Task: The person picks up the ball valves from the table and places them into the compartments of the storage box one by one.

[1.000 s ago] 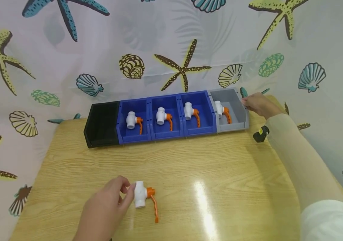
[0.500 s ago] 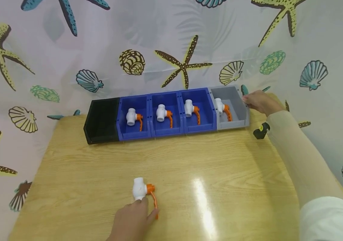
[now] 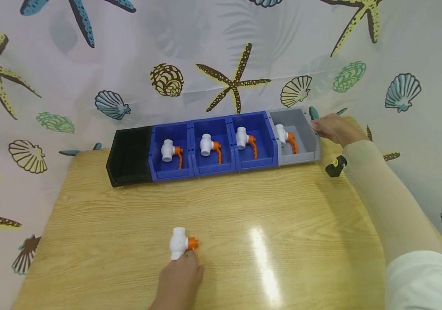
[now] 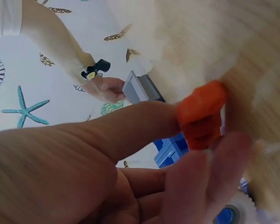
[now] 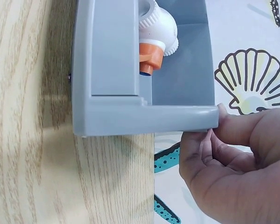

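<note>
A white ball valve point(image 3: 177, 243) with an orange lever lies on the near part of the table. My left hand point(image 3: 179, 277) pinches its orange lever point(image 4: 201, 109) between thumb and fingers; in the head view the hand covers most of the lever. The ribbed white valve end point(image 4: 242, 207) shows below the fingers in the left wrist view. My right hand point(image 3: 334, 129) pinches the outer side wall of the grey bin point(image 3: 307, 137) at the row's right end. Inside that bin sits another white valve point(image 5: 161, 30) with an orange lever.
Left of the grey bin are three blue bins point(image 3: 213, 168), each holding one white-and-orange valve, then a black bin point(image 3: 129, 157). A patterned cloth point(image 3: 128, 51) hangs behind the wooden table point(image 3: 128, 228). A small black device point(image 3: 335, 167) is at the right wrist.
My left hand has moved right from beside the valve's white body onto its orange lever and pinches it. The valve has hardly shifted. My right hand stays on the grey bin.
</note>
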